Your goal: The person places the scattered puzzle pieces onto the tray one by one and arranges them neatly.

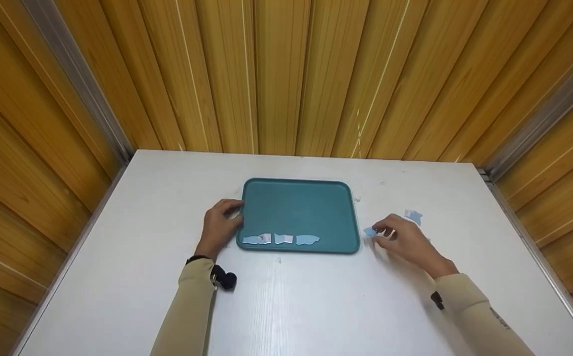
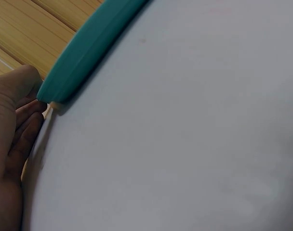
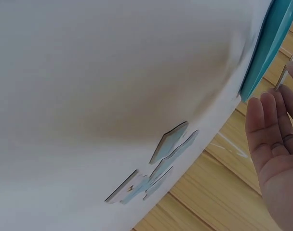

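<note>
A teal tray (image 1: 296, 210) lies on the white table, with three pale blue puzzle pieces (image 1: 308, 240) in a row along its near side. My left hand (image 1: 221, 225) holds the tray's left edge, thumb and fingers at the rim; the left wrist view shows the fingertips at the tray's corner (image 2: 64, 86). Just right of the tray, my right hand (image 1: 403, 240) pinches a small blue puzzle piece (image 1: 369, 232) between thumb and fingertips. In the right wrist view this held puzzle piece (image 3: 283, 77) appears edge-on, near the tray's rim (image 3: 267, 53).
Several loose puzzle pieces (image 3: 169, 144) lie on the table beyond my right hand, partly hidden by it in the head view, where one blue-and-white piece (image 1: 413, 216) shows. Wood-look panels (image 1: 276, 74) wall the table's back and sides.
</note>
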Demonstrator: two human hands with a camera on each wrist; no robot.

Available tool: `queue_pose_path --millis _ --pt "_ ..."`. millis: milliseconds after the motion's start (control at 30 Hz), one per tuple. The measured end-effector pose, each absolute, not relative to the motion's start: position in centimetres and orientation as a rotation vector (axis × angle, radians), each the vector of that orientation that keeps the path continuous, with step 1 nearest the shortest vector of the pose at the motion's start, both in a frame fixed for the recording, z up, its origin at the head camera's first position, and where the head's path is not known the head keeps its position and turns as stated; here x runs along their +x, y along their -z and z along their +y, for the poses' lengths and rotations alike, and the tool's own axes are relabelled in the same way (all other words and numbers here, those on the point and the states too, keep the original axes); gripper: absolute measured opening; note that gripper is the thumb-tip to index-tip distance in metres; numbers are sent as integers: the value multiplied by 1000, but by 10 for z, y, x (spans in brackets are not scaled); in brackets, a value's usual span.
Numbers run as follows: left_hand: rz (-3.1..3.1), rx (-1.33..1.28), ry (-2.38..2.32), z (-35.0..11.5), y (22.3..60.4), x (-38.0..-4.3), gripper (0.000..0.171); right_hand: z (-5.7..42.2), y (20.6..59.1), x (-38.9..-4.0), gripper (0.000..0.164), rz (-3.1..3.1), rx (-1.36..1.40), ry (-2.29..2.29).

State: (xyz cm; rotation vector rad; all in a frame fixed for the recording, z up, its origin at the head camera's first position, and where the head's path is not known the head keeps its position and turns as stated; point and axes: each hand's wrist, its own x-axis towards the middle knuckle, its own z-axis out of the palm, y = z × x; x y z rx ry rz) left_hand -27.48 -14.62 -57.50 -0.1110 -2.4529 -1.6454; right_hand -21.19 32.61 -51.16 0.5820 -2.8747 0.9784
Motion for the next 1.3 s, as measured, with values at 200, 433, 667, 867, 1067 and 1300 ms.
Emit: queue_pose_path --millis 200,433,667,867,1067,1300 --pt "-2464 -106 1639 -146 574 -275 32 312 511 -217 20 -2872 611 -1005" --pt "-2460 -146 1600 -148 577 -275 34 298 510 -220 20 -2859 667 -1058" --pt "-2451 -150 1605 -147 576 -275 35 287 510 -222 20 -2883 686 -1102" --pt "-2454 -143 1615 -148 577 -275 34 276 510 -224 21 -2887 723 -1085" --pt "-2462 -146 1610 -147 575 -274 34 266 512 -224 22 -2920 732 -1080" --pt "-2463 -138 1603 -147 573 -273 34 257 513 -224 23 -2944 727 -1043"
